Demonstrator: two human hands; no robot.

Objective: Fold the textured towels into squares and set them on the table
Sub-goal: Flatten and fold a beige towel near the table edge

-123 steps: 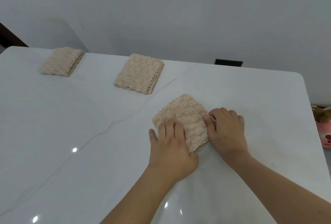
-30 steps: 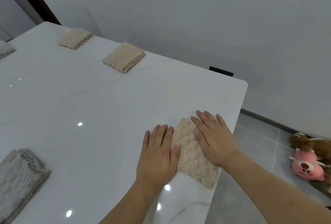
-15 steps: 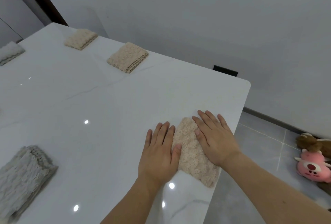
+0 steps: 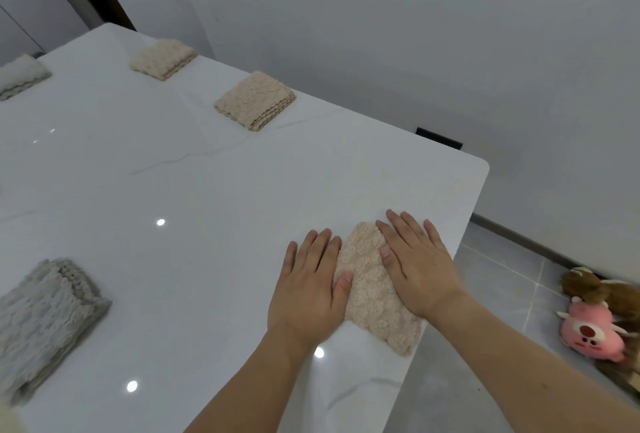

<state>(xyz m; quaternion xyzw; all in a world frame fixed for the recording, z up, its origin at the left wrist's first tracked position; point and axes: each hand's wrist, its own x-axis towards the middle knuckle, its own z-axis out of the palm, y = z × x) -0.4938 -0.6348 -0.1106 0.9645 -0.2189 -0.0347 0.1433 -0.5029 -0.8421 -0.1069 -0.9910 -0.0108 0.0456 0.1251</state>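
- flatly, the left hand [image 4: 309, 289] lies palm down with straight fingers on the left edge of the folded beige towel [image 4: 372, 289], its thumb resting on the fabric; it grasps nothing.
- the right hand [image 4: 417, 266] presses the towel's right side the same way, fingers straight and spread, some reaching past the cloth onto the white table [image 4: 207, 211].
- that towel sits near the table's right edge, its near corner at or just over the rim.
- two more folded beige towels, the nearer beige square [image 4: 255, 100] and the farther beige square [image 4: 162, 58], lie well apart along the far side.
- a folded grey towel [image 4: 45, 320] rests at the near left, another grey one [image 4: 20, 75] at the far left.
- plush toys [image 4: 595, 325] lie on the floor at right.
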